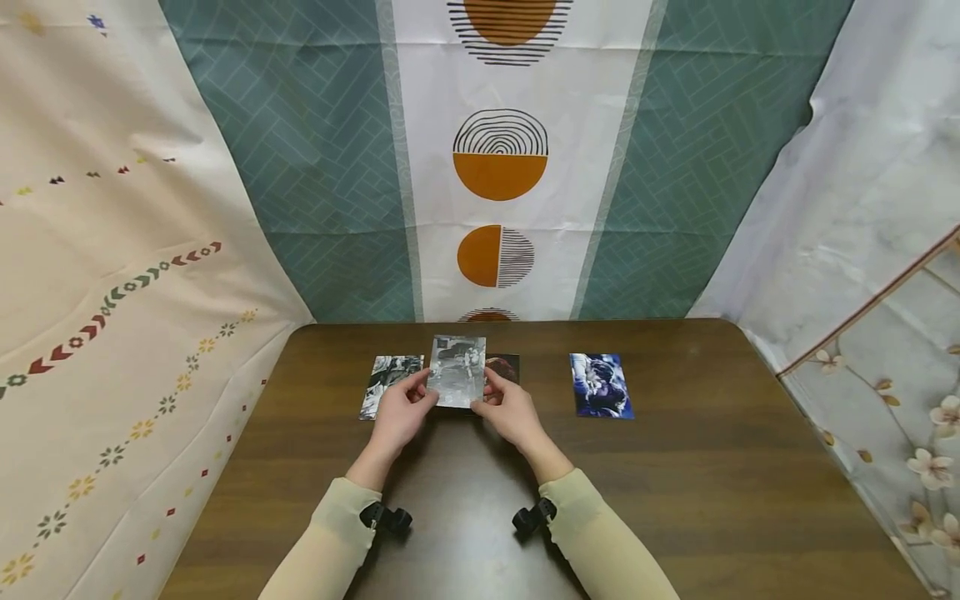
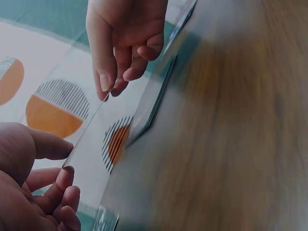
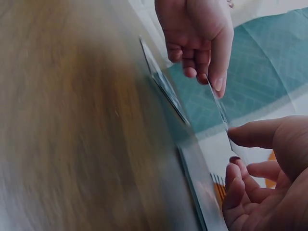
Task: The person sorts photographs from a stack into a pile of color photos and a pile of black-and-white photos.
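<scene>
In the head view, a grey, black-and-white photo card (image 1: 457, 372) is held raised off the table. My left hand (image 1: 402, 410) pinches its left edge between thumb and fingers, and my right hand (image 1: 513, 412) pinches the right edge. Both wrist views show the card as a thin sheet (image 3: 223, 116), nearly edge-on. Partly covered behind it lies a dark card with reddish tones (image 1: 507, 365). Close to my left hand is another black-and-white card (image 1: 384, 377). Farther right, a blue-and-white picture card (image 1: 602, 385) lies flat on the table.
The brown wooden table (image 1: 697, 467) ends at a patterned green and white curtain (image 1: 498, 208). Cream floral cloth (image 1: 150, 350) hangs on the left, pale flowered cloth (image 1: 862, 275) on the right. Dark wrist cameras (image 1: 390, 518) sit on both sleeves.
</scene>
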Demonstrator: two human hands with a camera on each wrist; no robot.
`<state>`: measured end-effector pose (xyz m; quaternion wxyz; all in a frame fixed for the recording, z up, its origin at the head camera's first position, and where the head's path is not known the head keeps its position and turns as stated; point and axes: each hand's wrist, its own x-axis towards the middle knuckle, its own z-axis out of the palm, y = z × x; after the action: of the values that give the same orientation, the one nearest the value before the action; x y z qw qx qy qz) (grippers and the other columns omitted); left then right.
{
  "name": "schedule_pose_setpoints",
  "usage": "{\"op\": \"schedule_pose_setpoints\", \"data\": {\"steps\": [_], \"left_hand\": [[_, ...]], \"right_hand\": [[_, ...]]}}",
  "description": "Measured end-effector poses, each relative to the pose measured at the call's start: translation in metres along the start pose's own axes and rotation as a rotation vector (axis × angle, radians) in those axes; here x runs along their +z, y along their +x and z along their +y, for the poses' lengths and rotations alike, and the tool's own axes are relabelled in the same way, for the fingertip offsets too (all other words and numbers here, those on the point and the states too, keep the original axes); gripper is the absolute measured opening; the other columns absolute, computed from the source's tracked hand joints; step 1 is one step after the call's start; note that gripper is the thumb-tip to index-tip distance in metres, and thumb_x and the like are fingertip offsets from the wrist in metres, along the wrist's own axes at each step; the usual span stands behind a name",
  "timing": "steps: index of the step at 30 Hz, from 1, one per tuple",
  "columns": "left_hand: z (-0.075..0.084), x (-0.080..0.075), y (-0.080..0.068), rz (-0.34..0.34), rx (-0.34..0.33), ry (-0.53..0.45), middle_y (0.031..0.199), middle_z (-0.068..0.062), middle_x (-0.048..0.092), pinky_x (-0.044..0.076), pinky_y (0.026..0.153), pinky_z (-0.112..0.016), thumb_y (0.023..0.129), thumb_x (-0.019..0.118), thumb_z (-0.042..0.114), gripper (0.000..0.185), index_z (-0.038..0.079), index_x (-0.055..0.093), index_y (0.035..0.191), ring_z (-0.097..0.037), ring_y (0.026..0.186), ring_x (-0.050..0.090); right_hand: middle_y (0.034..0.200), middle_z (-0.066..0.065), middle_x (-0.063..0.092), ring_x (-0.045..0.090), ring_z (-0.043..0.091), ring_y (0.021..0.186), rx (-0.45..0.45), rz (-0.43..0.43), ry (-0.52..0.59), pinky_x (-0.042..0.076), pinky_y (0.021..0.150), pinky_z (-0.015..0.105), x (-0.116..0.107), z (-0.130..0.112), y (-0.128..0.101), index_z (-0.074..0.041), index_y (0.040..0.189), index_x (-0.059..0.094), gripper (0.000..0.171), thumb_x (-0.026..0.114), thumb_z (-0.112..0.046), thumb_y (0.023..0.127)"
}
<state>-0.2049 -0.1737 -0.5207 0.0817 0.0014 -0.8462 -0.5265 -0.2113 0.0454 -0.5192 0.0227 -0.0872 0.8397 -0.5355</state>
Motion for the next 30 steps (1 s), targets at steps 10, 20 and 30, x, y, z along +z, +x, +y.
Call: {"op": "schedule_pose_setpoints", "data": {"steps": [10, 20, 30], "left_hand": [[-0.014, -0.026, -0.004, 0.002, -0.041, 0.033, 0.095, -0.006, 0.065, 0.042, 0.074, -0.030, 0.094, 0.076, 0.010, 0.049, 0.001, 0.068, 0.141, -0.018, 0.082, 0.053], [-0.029, -0.047, -0.011, -0.007, -0.076, 0.074, 0.103, -0.009, 0.060, 0.043, 0.078, -0.034, 0.097, 0.076, 0.014, 0.052, 0.002, 0.065, 0.146, -0.023, 0.091, 0.052], [-0.041, -0.064, -0.015, -0.004, -0.067, 0.114, 0.106, -0.012, 0.062, 0.044, 0.081, -0.034, 0.094, 0.081, 0.016, 0.055, 0.000, 0.066, 0.144, -0.025, 0.093, 0.054]], "right_hand": [[0.112, 0.006, 0.071, 0.060, 0.011, 0.084, -0.009, -0.057, -0.068, 0.051, 0.076, 0.032, 0.028, -0.005, 0.005, -0.004, 0.156, 0.055, 0.075, 0.084, -0.016, 0.089], [0.112, 0.005, 0.070, 0.060, 0.011, 0.084, -0.062, -0.093, -0.088, 0.051, 0.075, 0.030, 0.051, -0.011, 0.009, -0.001, 0.156, 0.053, 0.080, 0.087, -0.015, 0.085], [0.109, 0.006, 0.072, 0.063, 0.013, 0.084, -0.083, -0.089, -0.094, 0.052, 0.076, 0.032, 0.070, -0.015, 0.007, 0.001, 0.154, 0.054, 0.081, 0.090, -0.014, 0.083]]}}
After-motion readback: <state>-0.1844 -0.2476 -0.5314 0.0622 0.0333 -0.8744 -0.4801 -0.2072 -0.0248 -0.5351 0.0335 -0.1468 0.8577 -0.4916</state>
